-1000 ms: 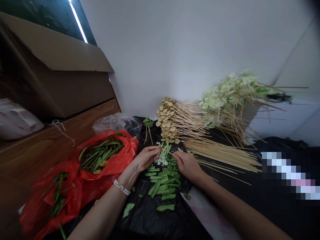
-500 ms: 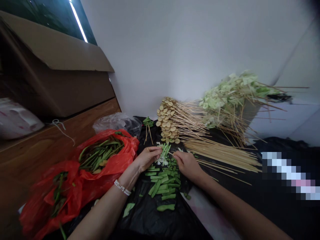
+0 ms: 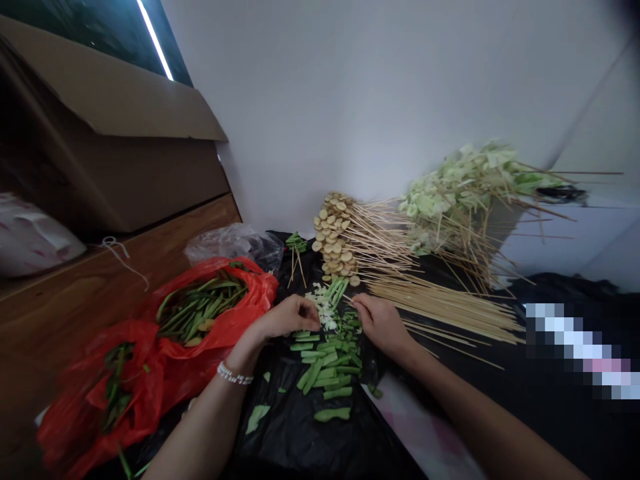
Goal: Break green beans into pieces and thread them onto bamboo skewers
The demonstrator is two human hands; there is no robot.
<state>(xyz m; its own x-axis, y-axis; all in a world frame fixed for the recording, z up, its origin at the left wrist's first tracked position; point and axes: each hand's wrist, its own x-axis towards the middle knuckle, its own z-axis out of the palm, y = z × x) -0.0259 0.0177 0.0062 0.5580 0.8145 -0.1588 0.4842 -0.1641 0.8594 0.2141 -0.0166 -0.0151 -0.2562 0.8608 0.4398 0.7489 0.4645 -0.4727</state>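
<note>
My right hand is closed on a thin bamboo skewer. Pieces of green bean are threaded side by side on its far end. To their left, my left hand has its fingers curled and pointing down beside the small white scraps; whatever is between the fingertips is hidden. Just below both hands, cut green bean pieces lie spread in a rough column on black plastic sheeting.
Beyond the hands are skewers of potato slices, bare bamboo skewers and skewered cabbage leaves. A red plastic bag of whole beans sits at left, before a cardboard box. A small bean skewer bundle lies near the wall.
My left hand has let go of the beans on the skewer and dropped slightly left and down toward the loose pieces. My right hand still holds the skewer, shifted slightly right.
</note>
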